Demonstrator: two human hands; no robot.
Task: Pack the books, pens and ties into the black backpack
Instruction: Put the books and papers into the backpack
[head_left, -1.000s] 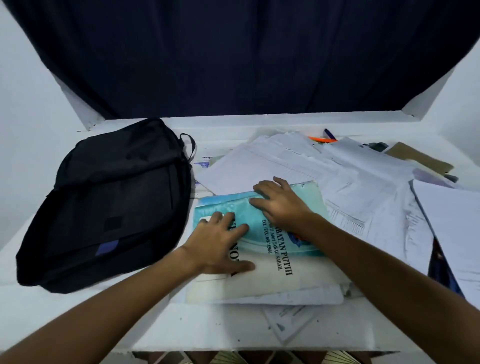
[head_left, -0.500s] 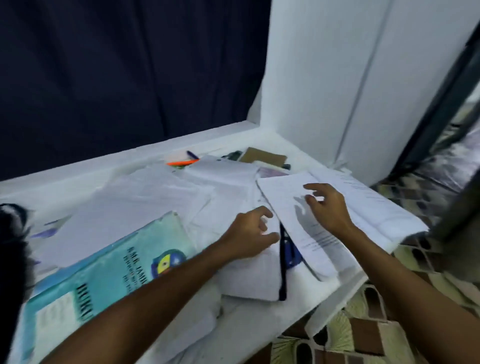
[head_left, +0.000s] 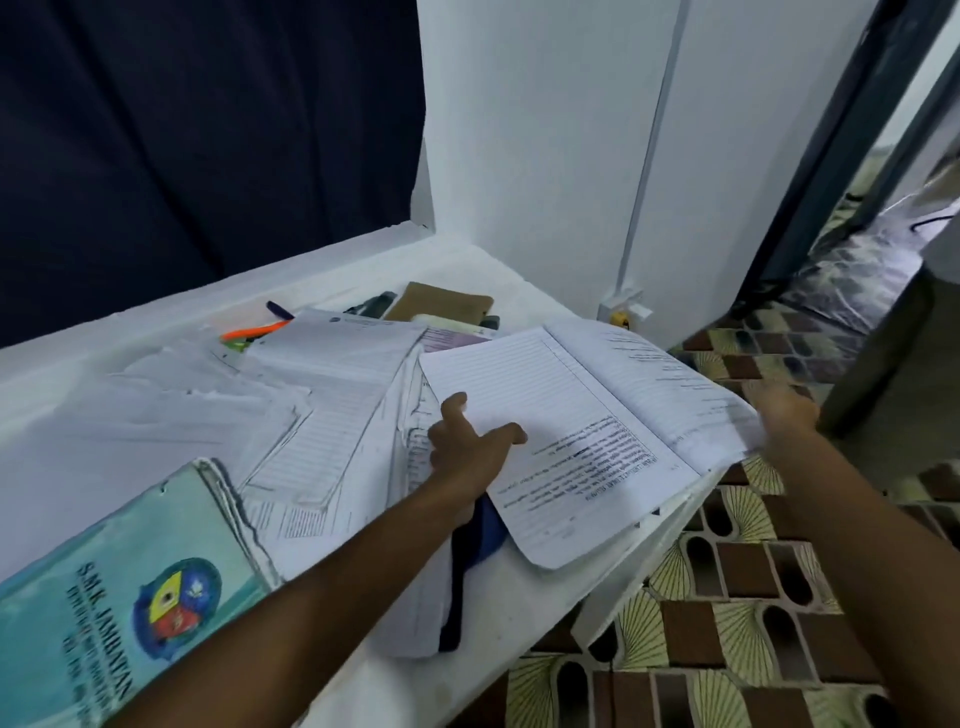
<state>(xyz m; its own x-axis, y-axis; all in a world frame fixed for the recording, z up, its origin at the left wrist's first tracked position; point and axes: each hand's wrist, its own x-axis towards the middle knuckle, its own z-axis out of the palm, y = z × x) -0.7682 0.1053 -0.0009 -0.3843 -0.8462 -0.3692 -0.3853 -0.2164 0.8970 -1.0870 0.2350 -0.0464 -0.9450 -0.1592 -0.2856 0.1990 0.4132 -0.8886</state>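
On the white worktop (head_left: 519, 587), at about 3 o'clock of the paper heap, an open lined notebook (head_left: 566, 441) overhangs the right edge, its thin pages curling. Left hand (head_left: 470, 449) rests on its left page, thumb and fingers spread. Right hand (head_left: 784, 415), blurred, grips the right page's outer edge. A glossy teal book (head_left: 119, 597) lies at 8 o'clock; an orange pen (head_left: 254, 330) at 11.
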